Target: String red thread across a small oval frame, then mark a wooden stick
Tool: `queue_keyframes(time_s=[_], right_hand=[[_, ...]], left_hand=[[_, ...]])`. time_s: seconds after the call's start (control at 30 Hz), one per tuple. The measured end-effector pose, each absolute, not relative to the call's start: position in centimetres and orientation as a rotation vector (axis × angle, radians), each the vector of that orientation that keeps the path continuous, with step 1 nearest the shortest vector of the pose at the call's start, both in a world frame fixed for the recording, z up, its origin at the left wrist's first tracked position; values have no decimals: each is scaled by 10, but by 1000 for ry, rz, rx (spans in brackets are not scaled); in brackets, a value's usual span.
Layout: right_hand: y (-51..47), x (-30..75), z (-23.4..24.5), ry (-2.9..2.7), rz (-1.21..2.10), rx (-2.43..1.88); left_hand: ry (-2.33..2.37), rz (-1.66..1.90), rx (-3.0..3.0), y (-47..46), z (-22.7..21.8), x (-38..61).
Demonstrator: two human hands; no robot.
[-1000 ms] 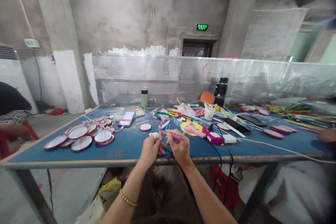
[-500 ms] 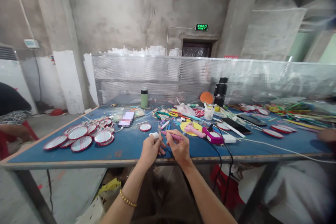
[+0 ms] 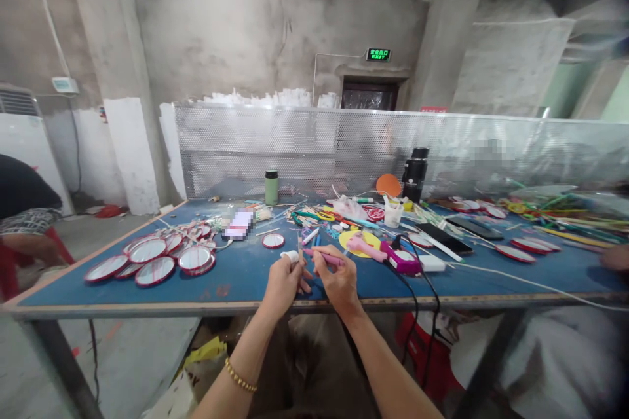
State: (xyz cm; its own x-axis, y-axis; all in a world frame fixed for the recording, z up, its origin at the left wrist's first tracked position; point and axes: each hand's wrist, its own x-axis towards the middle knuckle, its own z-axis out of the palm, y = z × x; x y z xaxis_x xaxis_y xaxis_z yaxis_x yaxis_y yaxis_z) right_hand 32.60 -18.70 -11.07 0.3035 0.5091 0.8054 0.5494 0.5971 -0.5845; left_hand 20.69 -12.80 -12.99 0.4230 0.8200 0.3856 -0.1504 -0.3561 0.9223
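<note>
At the table's front edge, my left hand [image 3: 285, 281] is closed, pinching a thin, flat wooden-looking stick [image 3: 300, 246] that points up. A white wrap [image 3: 289, 255] covers one of its digits. My right hand [image 3: 340, 279] grips a pink pen [image 3: 331, 258] like a writing tool, its tip pointing left, close to the stick. Whether the tip touches the stick I cannot tell. Just beyond my hands lie a white-and-purple marker [image 3: 309, 236] and a round red-rimmed disc [image 3: 272, 240].
Several red-rimmed discs [image 3: 148, 250] pile up on the left. A phone [image 3: 239, 225], a green bottle [image 3: 271, 187] and a black flask [image 3: 416, 175] stand or lie farther back. Right of my hands are a pink tool [image 3: 366, 246], a purple power strip [image 3: 400, 258] and cables. Another person's hand [image 3: 615, 256] shows at the right edge.
The whole view has shifted slightly, so things sit a little lower and to the right. Both hands keep nearly the same pose, still holding the stick and the pen.
</note>
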Motion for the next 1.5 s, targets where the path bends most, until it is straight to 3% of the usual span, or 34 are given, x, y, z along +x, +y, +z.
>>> queue_keyframes(time_s=[1.5], right_hand=[[-191, 324, -110, -1361, -32, -979]], left_hand=[[604, 1162, 1623, -129, -130, 208]])
